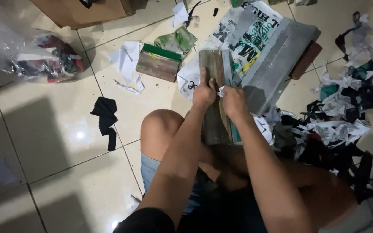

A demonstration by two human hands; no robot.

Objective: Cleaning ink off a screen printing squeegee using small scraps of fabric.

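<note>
Both hands grasp one long wooden squeegee standing on edge against the person's legs: left hand clenched over its top edge, right hand pinching a small white scrap against its side. One second squeegee, green-edged, lies flat on the tiled floor well apart. One grey printing frame lies just behind the hands. One black cloth strip, one clear bag of rags, one heap of shredded scraps at right
</note>
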